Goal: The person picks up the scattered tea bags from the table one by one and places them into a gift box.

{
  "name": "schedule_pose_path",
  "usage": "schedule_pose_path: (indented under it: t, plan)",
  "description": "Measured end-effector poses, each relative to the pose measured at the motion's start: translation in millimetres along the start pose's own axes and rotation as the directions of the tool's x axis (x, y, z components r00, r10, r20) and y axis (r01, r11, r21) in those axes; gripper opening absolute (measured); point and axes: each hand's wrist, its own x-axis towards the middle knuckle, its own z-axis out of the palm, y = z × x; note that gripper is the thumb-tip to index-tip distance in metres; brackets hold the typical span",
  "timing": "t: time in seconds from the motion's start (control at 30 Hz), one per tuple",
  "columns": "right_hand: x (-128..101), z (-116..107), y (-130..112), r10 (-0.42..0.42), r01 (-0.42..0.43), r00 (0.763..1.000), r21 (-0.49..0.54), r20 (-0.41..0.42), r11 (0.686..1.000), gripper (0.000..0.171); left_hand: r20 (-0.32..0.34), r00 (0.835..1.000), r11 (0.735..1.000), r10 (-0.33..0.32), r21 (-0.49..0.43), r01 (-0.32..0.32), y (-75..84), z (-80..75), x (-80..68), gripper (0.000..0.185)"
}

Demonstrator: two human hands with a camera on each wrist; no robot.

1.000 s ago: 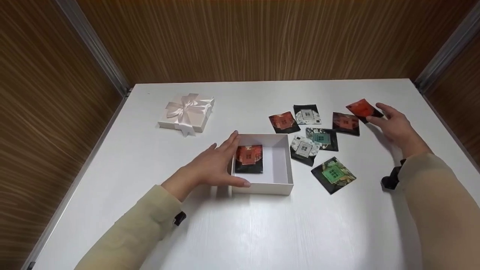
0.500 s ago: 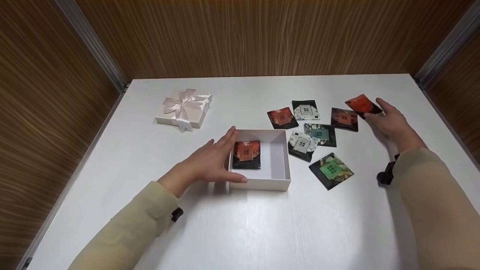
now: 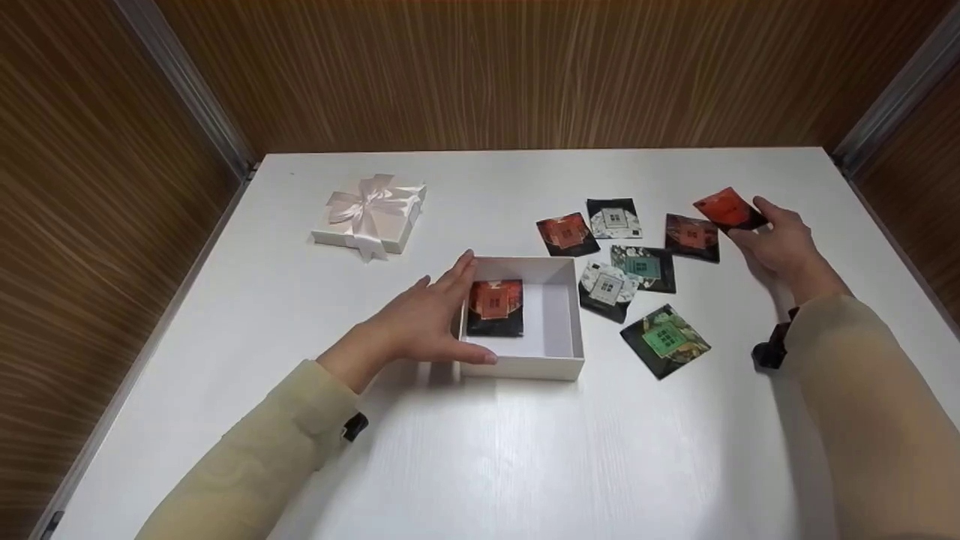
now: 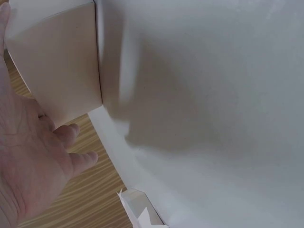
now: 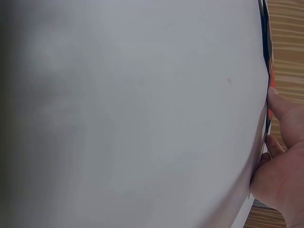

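Observation:
A lidless white box (image 3: 523,367) stands mid-table, with a red-and-black square sachet (image 3: 495,308) flat in its left part. My left hand (image 3: 420,322) rests spread along its left side, thumb over the front wall and fingertips at the back left corner. In the left wrist view, two straight fingers of the left hand (image 4: 35,152) extend past the box corner. At the far right my right hand (image 3: 784,241) pinches the corner of another red-and-black sachet (image 3: 729,208), which is tilted. The right wrist view shows the right hand (image 5: 285,137) at the edge of the picture, the sachet nearly edge-on.
Several sachets lie right of the box, among them a green one (image 3: 665,341), a teal one (image 3: 643,268) and a dark red one (image 3: 691,238). A white lid (image 3: 375,221) with a pink ribbon bow sits back left. A wood-grain panel (image 3: 525,75) rises behind.
The scene sits slightly higher in the head view. Both hands keep nearly the same places, the right one still pinching the sachet's corner.

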Motion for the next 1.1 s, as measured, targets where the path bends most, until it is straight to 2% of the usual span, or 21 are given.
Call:
schedule_pose_path:
  t: [0.2, 0.47, 0.7, 0.9, 1.1]
  plan:
    - [2, -3, 3, -0.026, 0.026, 1.000, 0.016, 0.015, 1.000, 0.088, 0.002, 1.000, 1.000, 0.006, 0.004, -0.006, -0.3, -0.1, 0.7, 0.146]
    - [2, -3, 5, -0.042, 0.039, 0.999, 0.087, 0.032, 0.995, 0.087, -0.003, 1.000, 1.000, 0.004, 0.001, -0.004, 0.3, -0.6, 0.5, 0.146]
    - [-3, 0, 6, -0.084, 0.084, 0.996, 0.070, -0.003, 0.994, 0.091, 0.001, 1.000, 1.000, -0.002, -0.010, 0.002, 0.9, -1.0, -1.6, 0.146]
    - [-8, -1, 10, -0.042, 0.041, 0.999, 0.051, 0.007, 0.998, 0.099, -0.004, 1.000, 1.000, -0.004, -0.008, 0.004, -0.3, 0.0, -0.6, 0.147]
    - [-12, -8, 10, 0.020, -0.021, 0.998, 0.018, 0.057, 1.000, 0.108, -0.001, 1.000, 1.000, -0.005, -0.012, 0.005, -1.0, -0.4, -0.3, 0.147]
